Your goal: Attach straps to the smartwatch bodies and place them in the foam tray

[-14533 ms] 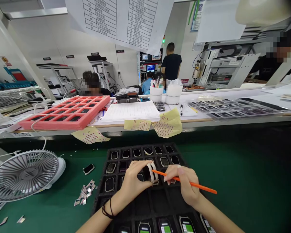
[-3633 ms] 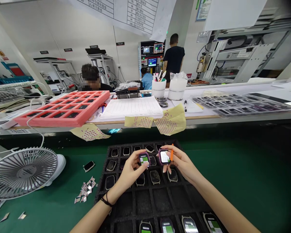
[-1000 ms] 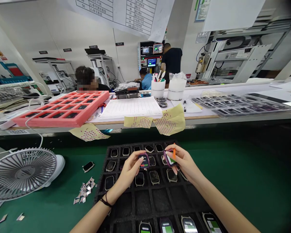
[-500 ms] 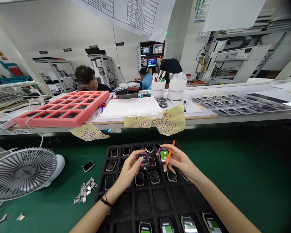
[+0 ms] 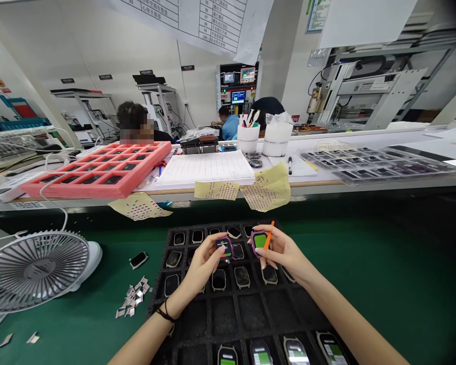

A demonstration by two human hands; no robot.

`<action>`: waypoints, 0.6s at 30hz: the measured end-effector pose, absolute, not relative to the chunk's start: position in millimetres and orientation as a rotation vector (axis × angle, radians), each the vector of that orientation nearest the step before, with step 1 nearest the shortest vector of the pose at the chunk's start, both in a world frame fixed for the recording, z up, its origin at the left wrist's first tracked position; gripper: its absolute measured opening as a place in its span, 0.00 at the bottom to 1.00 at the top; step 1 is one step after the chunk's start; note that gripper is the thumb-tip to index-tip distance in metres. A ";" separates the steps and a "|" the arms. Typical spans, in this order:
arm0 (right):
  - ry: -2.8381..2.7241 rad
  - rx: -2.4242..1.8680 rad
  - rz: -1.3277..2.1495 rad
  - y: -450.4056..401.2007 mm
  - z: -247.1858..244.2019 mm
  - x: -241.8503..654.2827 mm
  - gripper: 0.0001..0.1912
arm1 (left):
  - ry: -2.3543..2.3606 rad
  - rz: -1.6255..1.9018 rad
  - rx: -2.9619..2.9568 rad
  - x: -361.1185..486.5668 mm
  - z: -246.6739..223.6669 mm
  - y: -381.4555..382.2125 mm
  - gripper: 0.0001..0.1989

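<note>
Above the far rows of a black foam tray (image 5: 231, 312), my left hand (image 5: 205, 261) grips a purple-rimmed smartwatch case (image 5: 223, 244) with a lit screen, the thumb on its face. My right hand (image 5: 283, 251) is closed on a second purple-rimmed smartwatch case (image 5: 258, 241), whose screen glows green. A thin orange stick (image 5: 269, 235) is also held in that hand, slanting across the watch's right side. Below, dark-screened watch cases (image 5: 242, 277) sit in the tray's pockets. Along the near row lie watches with lit screens (image 5: 295, 352).
A grey fan (image 5: 38, 271) stands at the left, near a loose watch case (image 5: 139, 260) and a pile of small strips (image 5: 132, 299). On the raised shelf are a pink foam tray (image 5: 125, 188), paper sheets (image 5: 205, 167), a pen cup (image 5: 248, 139) and clear trays (image 5: 380, 165). Other people sit beyond.
In my right hand, the watch has turned slightly, and its screen now shows mostly green. The right fingers have shifted a little. My left hand stays nearly in place.
</note>
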State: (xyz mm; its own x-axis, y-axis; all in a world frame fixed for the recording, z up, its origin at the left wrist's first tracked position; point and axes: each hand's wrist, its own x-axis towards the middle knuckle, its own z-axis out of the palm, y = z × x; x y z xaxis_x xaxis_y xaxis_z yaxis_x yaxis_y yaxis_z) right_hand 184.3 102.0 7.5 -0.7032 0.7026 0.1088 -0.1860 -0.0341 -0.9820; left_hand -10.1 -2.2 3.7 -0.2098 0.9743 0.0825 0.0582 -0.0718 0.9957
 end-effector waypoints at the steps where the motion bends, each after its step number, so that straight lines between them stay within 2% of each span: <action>1: -1.620 -0.553 1.798 101.9 7.4 184.4 0.25 | 1.349 1.408 1.190 -10.0 3.1 -2.3 0.24; 8: -1.588 -0.524 1.844 103.3 6.9 185.5 0.21 | 1.346 1.399 1.234 -11.0 -4.6 -0.8 0.25; 18: -1.626 -0.568 1.806 100.0 9.1 183.8 0.25 | 1.394 1.396 1.216 -10.9 2.9 -2.5 0.24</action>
